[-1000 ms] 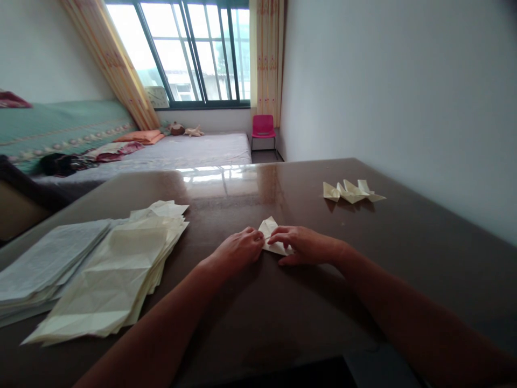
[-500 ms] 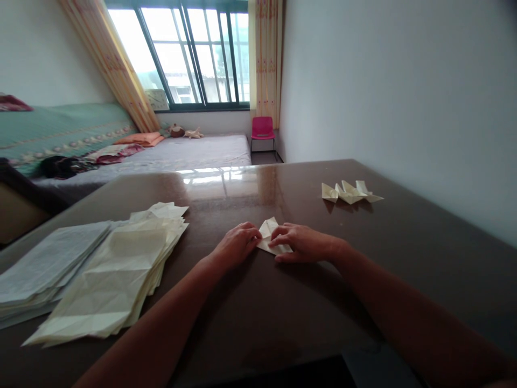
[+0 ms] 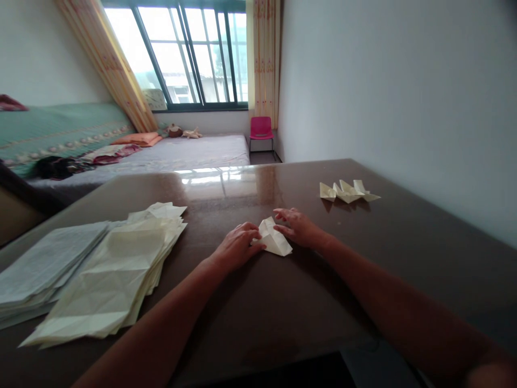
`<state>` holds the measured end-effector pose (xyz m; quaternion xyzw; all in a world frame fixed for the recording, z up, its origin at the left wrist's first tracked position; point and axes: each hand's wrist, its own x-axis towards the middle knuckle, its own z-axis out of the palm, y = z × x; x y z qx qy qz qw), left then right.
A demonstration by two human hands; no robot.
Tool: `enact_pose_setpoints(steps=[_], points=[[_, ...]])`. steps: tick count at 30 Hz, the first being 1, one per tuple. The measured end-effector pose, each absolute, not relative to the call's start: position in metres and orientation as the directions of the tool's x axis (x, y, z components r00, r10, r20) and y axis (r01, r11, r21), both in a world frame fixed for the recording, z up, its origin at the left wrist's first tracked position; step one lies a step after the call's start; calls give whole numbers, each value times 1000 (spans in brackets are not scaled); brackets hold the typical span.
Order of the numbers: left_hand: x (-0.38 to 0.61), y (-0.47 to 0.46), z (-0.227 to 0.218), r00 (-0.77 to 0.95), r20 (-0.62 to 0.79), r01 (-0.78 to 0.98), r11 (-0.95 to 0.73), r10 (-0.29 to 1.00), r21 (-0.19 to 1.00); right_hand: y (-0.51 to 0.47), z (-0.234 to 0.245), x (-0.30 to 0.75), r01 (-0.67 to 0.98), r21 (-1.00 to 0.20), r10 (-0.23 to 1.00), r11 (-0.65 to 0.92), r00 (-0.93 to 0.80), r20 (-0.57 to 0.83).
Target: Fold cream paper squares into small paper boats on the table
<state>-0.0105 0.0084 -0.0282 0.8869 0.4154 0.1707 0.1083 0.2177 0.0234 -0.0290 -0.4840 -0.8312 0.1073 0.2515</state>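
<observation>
A small folded cream sheet of paper (image 3: 276, 240) lies on the glossy brown table (image 3: 242, 318), straight in front of me. My left hand (image 3: 241, 243) has the sheet's left edge between its curled fingers and thumb, the thumb at the lower left. Over the sheet's upper right side is my right hand (image 3: 298, 226), its fingers apart and the index finger stretched out to the left. The right thumb is at the sheet's right edge; whether it touches the paper I cannot tell.
Creased cream sheets (image 3: 117, 269) are stacked at the left, beside a pile of greyish printed sheets (image 3: 52, 258). Several folded paper shapes (image 3: 348, 192) stand at the back right. Beyond the table are a bed (image 3: 202, 151) and a pink chair (image 3: 261, 128).
My right hand has lifted off the paper's lower right part and moved up and away, its fingers spreading. My left hand stays at the left edge, with its thumb now lower.
</observation>
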Motion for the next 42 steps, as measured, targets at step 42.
enact_pose_setpoints(steps=[42], points=[[1,-27,0,753,93,637,-757,652,149,9,-5,219,867,-342,911,362,-407,-65]])
